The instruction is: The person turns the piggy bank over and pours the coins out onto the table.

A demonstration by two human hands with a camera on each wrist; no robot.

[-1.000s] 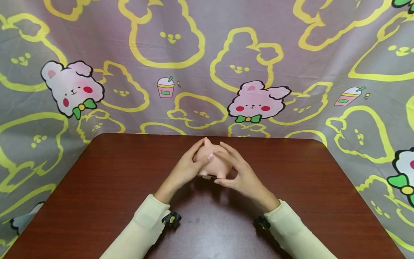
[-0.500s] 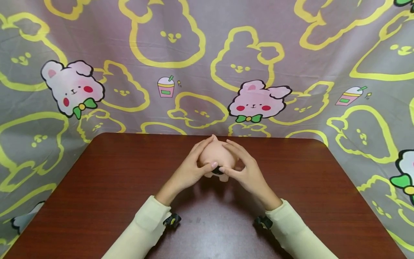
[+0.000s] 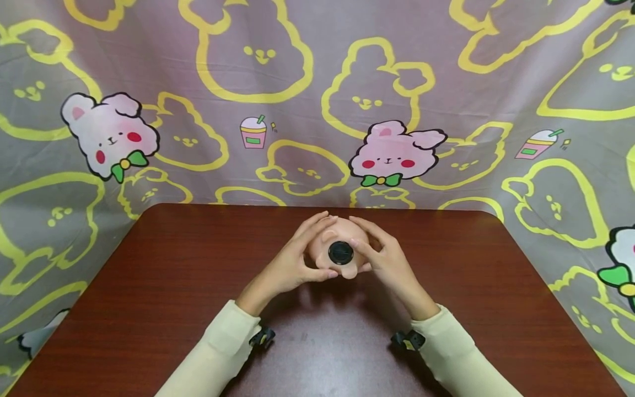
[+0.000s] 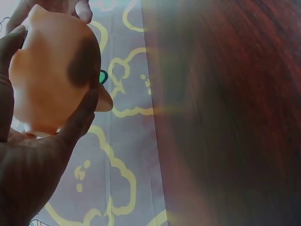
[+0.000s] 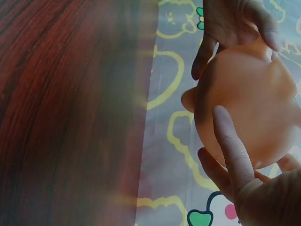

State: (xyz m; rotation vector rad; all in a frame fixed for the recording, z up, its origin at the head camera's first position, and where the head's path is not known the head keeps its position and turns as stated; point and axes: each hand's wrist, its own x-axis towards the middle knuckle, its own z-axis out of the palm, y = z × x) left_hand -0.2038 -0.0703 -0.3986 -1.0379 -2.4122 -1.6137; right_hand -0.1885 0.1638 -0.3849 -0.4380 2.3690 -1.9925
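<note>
A pink pig-shaped piggy bank (image 3: 342,229) is held up between both hands above the far middle of the table. Its underside, with a round black plug (image 3: 340,252) and stubby feet, faces the head camera. My left hand (image 3: 285,262) grips its left side, fingers over the top and thumb below. On the other side my right hand (image 3: 394,262) holds it, with the thumb beside the plug. In the left wrist view, the rounded body of the piggy bank (image 4: 51,66) shows between the hands. The right wrist view has its smooth side (image 5: 256,103), with right-hand fingers against it.
The dark reddish-brown table (image 3: 173,298) spreads under both forearms. A curtain (image 3: 307,49) with yellow outlines and cartoon rabbits hangs around the table's back and sides. Each wrist carries a small black camera (image 3: 262,337).
Both hands have turned the piggy bank so its black plug swings from hidden underneath to facing the head camera. It has shifted slightly right, and the fingers have changed their hold.
</note>
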